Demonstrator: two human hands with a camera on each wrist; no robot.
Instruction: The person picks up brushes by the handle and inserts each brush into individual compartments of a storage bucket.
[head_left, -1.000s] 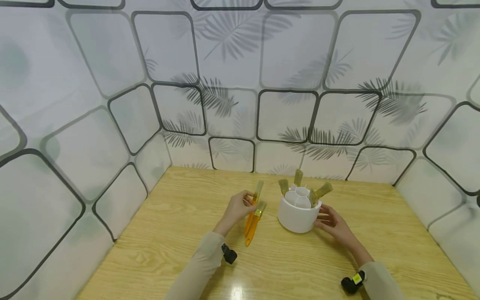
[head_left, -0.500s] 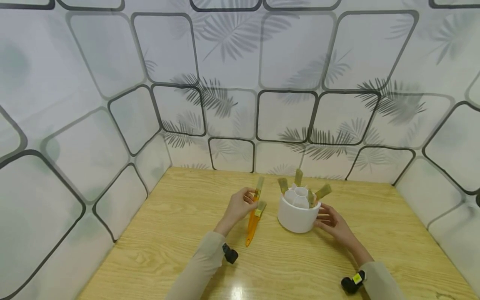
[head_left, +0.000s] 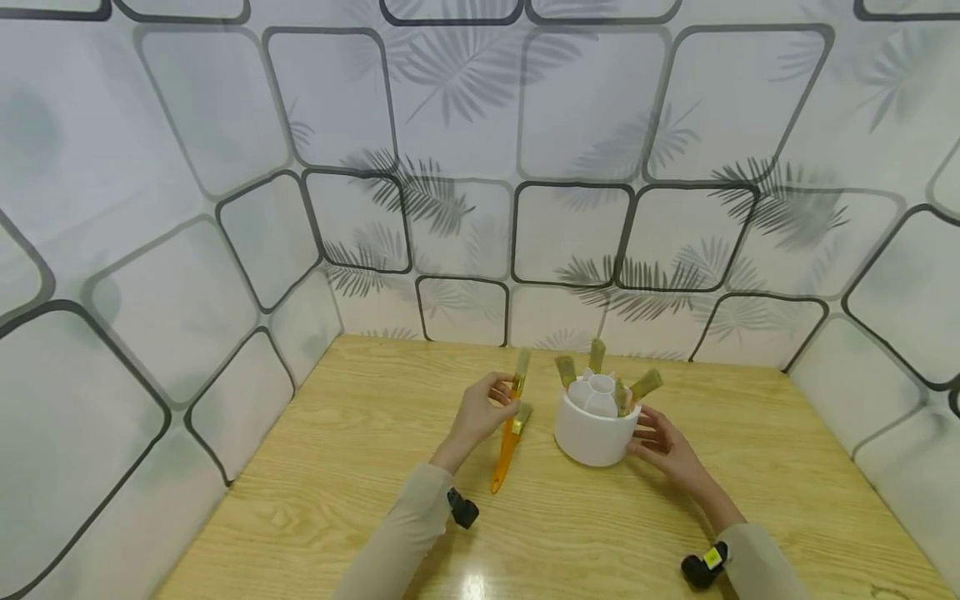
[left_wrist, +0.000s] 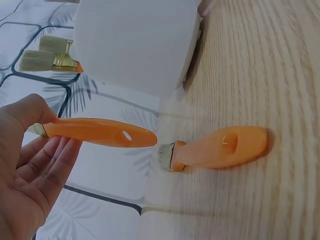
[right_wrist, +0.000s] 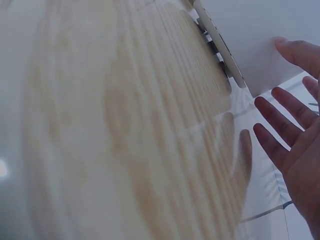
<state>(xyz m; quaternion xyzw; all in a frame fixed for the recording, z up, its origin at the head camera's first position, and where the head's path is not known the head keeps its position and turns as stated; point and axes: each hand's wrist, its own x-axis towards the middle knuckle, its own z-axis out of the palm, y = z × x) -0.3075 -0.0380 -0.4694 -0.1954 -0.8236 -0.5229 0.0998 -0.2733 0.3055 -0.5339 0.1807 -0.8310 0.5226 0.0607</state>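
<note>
Between thumb and fingers, my left hand [head_left: 477, 414] pinches a paintbrush [left_wrist: 100, 132] with an orange handle. Its bristles point up and away in the head view, and its handle end hangs off the table in the left wrist view. A second orange-handled paintbrush [left_wrist: 227, 147] lies on the wood just beyond it. To the right stands a white round brush holder [head_left: 596, 433] with a divided inside. Several paintbrushes [head_left: 645, 384] lean out of it, bristles up. My right hand [head_left: 670, 450] is at the holder's right side, fingers spread and loose, the thumb touching its wall.
The light wood table [head_left: 360, 425] reaches back to a patterned wall covering [head_left: 465, 225], which also rises on the left and right. A small black camera is strapped to each wrist.
My left hand has lifted its paintbrush slightly upward and to the right, away from the one lying down. The right hand and the holder stay nearly in place.
</note>
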